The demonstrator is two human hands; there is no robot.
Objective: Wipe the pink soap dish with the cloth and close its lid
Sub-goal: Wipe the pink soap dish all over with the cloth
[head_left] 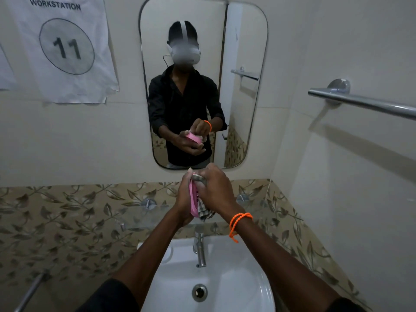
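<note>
Sink (236,287) below; L hand (183,203) gripping pink soap dish (193,199), R hand (216,188) grip on cloth (206,211).

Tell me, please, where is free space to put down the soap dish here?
The glass shelf is bare left of the hands, apart from a small fitting. The white sink rim right of the tap is free too. Both hands fill the middle, left hand holding the pink soap dish, right hand the cloth.

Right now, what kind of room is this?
It looks like a bathroom. There is a white sink with a tap, a mirror on the wall above it, and a metal towel rail on the right.
</note>
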